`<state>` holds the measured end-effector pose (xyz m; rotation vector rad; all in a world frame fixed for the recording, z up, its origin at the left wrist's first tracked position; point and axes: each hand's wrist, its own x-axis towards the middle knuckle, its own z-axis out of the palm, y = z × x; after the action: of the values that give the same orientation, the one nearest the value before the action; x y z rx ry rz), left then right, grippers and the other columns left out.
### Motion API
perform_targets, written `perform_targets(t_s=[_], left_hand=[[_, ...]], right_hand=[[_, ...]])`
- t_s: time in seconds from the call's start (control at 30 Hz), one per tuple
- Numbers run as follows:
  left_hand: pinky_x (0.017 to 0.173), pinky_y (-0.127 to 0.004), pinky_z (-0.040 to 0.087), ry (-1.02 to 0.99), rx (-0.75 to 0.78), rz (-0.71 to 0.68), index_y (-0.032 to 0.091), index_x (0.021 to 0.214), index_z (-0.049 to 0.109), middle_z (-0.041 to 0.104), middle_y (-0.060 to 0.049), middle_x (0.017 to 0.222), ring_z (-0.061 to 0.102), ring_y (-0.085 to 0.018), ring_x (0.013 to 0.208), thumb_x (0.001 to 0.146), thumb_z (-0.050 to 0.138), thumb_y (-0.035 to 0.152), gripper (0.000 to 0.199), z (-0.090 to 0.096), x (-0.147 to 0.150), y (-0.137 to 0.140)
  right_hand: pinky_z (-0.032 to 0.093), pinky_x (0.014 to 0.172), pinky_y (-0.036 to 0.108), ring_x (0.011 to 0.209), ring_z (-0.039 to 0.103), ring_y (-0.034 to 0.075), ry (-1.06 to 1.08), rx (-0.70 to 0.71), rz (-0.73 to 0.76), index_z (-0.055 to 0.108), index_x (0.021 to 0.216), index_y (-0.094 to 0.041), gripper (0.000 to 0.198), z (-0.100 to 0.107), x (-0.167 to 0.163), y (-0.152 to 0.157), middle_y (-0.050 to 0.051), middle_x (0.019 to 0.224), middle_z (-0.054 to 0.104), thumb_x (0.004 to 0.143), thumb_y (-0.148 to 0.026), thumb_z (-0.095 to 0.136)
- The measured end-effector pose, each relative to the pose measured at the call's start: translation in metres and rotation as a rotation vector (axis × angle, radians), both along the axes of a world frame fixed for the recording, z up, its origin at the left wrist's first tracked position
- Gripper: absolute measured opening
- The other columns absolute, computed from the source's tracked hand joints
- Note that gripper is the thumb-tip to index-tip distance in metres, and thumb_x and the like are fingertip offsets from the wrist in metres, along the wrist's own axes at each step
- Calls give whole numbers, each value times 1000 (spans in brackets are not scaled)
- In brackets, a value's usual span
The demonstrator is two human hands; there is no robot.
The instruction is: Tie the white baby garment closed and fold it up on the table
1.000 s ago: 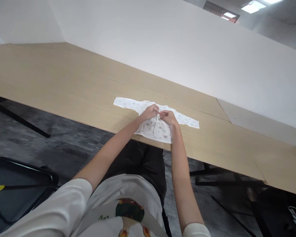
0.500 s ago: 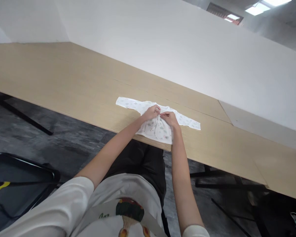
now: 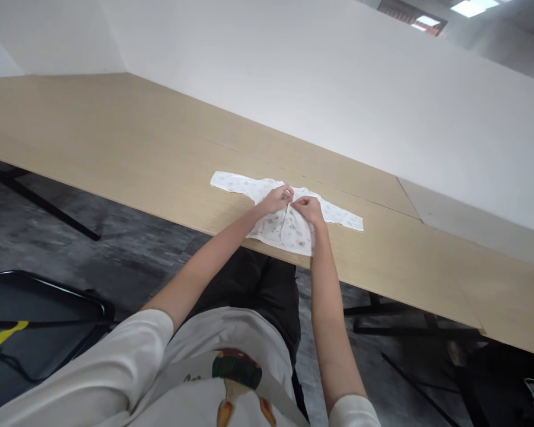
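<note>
You're working a small printed shirt (image 3: 273, 228), probably light, soft and floppy, spread on the table (image 3: 160, 160), right hand (image 3: 308, 209) pinching its front edge (image 3: 287, 216), left hand (image 3: 276, 200) curling beside it, grip unclear, that edge likely being the best hold.

head view | at head height | facing forward, down | table (image 3: 160, 154) near

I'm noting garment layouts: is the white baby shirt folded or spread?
Spread: the patterned white baby shirt lies on the table, both sleeves stretched out sideways; the left hand and right hand partly cover its front.
</note>
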<state>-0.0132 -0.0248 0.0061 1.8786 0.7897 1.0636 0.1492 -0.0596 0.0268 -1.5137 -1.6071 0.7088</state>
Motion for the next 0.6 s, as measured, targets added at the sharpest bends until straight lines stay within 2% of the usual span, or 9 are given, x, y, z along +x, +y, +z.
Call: perform_targets(t_s=[0.13,0.23,0.3,0.4,0.5,0.6], left_hand=[[63,-21,45,-27,-11,-27,17,95,53,60,-2,79,59,-12,73,80,55,28,19,1,0,-1],[58,-22,45,-25,-67,-39,17,98,53,60,-2,82,57,-9,60,81,55,31,22,6,1,-4],[55,-23,46,-29,-119,-52,17,102,52,61,-4,85,56,-8,54,81,55,31,25,10,1,-8],[53,-24,48,-4,-212,-98,17,109,51,63,-6,91,60,-10,56,80,57,30,32,14,-4,-15],[46,-23,45,101,-246,-142,17,111,53,66,-5,81,60,-12,52,76,61,30,38,13,-14,-21],[42,-22,41,209,-214,-170,17,106,58,66,-3,69,55,-11,44,71,66,33,39,12,-24,-25]], right_hand=[[40,57,24,62,54,14,25,12,-22,66,70,-13,25,2,1,-9,5,67,64,61,-36,67],[40,57,24,62,54,14,20,28,-4,67,72,-13,27,-1,5,-22,5,69,65,63,-38,65],[40,56,24,60,53,13,9,-7,43,68,74,-12,28,-4,8,-30,5,68,65,64,-39,65],[41,57,24,60,54,13,-10,-70,167,70,76,-13,29,-5,9,-39,5,70,66,65,-39,65],[42,59,24,63,55,13,-44,-95,281,72,78,-13,27,-4,7,-41,5,74,67,66,-37,66],[41,58,24,62,53,12,-67,-122,324,73,82,-13,29,-4,6,-40,4,72,66,64,-35,68]])
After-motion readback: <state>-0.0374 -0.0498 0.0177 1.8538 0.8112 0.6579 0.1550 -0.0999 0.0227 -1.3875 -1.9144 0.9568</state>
